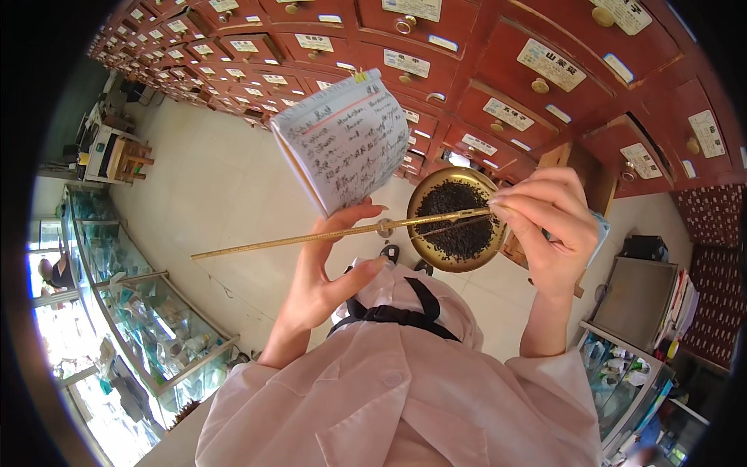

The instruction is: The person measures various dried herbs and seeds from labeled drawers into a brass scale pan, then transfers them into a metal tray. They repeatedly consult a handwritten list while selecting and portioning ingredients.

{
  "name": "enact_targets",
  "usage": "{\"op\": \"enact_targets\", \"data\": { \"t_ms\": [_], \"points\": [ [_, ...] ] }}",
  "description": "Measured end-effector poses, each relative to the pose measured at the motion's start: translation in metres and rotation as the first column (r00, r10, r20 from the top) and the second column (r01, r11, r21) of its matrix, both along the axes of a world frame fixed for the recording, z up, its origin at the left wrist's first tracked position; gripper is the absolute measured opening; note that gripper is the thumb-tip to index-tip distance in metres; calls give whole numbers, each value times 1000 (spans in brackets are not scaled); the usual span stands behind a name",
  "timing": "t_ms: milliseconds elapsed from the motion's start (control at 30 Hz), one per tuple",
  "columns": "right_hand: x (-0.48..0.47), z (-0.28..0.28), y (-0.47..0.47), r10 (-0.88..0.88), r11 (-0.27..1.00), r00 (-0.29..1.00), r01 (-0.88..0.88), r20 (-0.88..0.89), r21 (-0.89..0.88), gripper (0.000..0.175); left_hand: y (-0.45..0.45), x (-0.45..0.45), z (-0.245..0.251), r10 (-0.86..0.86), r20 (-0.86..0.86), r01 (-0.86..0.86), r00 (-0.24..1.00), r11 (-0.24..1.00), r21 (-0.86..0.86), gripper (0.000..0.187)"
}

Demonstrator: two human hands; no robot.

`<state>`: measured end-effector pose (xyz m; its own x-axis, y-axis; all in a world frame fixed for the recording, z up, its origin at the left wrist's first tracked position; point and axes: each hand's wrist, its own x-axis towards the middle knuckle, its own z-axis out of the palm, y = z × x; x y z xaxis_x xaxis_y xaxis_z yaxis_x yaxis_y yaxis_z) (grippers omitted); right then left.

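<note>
My right hand pinches the thick end of a brass steelyard beam between thumb and fingertips. The beam slants left, its thin end lower, passing in front of my left hand. Beneath the right fingers is a round brass scale pan, bearing a heap of small black seed-like pieces. A folded paper pad with handwriting stands up from my left fingers, which grip its lower edge; the left thumb sticks out apart. A small round metal piece shows by the beam; whether it hangs there is unclear.
Red wooden drawer cabinets with labels and knobs rise ahead. A drawer stands pulled out beyond my right hand. Glass display counters line the left; another glass cabinet stands right. A wooden stool is far left, and a person beyond the counter.
</note>
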<state>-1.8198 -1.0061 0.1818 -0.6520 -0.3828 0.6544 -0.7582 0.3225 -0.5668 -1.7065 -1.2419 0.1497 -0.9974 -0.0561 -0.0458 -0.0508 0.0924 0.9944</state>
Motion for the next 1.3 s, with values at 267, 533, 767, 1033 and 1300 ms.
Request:
{"op": "enact_targets", "data": {
  "t_ms": [267,533,767,1033,1300],
  "points": [
    [-1,4,-1,-49,999,999,50,11,-19,15,4,-3,-8,27,11,-27,1000,1000,2,51],
    [0,7,-11,-62,995,998,61,-11,-78,14,15,-43,12,16,-180,-1,984,997,81,27],
    [36,-43,22,-317,948,948,317,-18,10,11,-2,-58,14,-48,94,-10,994,841,540,35],
    [125,-232,100,-800,599,588,793,116,108,41,-33,-41,-3,111,226,-217,968,824,523,29],
    [-38,-193,150,-693,721,708,677,139,148,30,-39,-12,1,212,311,-351,927,784,512,29]
  ]
}}
